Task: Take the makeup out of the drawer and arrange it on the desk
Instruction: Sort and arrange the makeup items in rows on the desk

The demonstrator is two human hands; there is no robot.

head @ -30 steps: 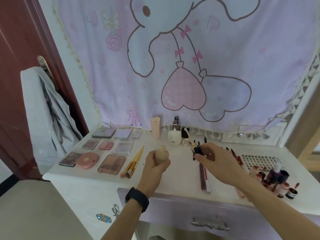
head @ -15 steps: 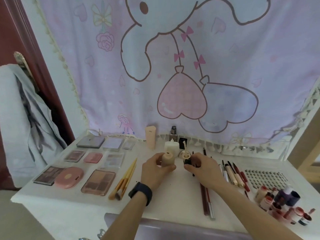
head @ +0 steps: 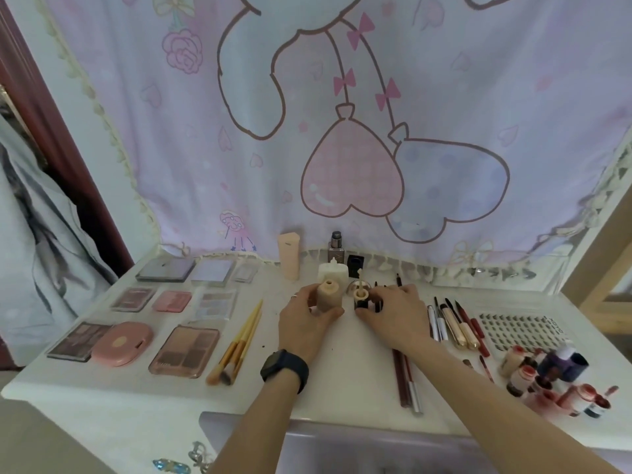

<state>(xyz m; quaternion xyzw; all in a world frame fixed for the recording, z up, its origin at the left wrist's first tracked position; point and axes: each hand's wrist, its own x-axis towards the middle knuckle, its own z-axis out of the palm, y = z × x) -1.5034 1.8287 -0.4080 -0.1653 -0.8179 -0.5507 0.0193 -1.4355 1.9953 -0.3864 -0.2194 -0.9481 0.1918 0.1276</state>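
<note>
1. Head view, the only one here: the left hand (head: 304,323) has its fingers wrapped round a beige bottle (head: 327,295). The bottle is upright, around the middle of the white desk (head: 342,364) and toward the back edge. Can't tell if it's actually resting on the top.
2. The right hand (head: 396,316) is curled round a small dark bottle (head: 360,301) with a beige top, thumb in front. It's just right of the beige bottle.
3. There's a black watch (head: 284,370) on the left wrist.
4. Left half of the desk: eyeshadow palettes (head: 184,350) in rows plus a round pink compact (head: 122,343). Gold-handled brushes (head: 239,340) lie just right of them.
5. Back edge: a peach tube (head: 289,256) stands upright.
6. Right side: pencils (head: 458,323) lined up, a sheet of nail tips (head: 519,331), and a cluster of little bottles (head: 547,374) at the front right corner.
7. The drawer (head: 342,449) is open under the front edge, and a cartoon curtain (head: 342,131) hangs behind.
</note>
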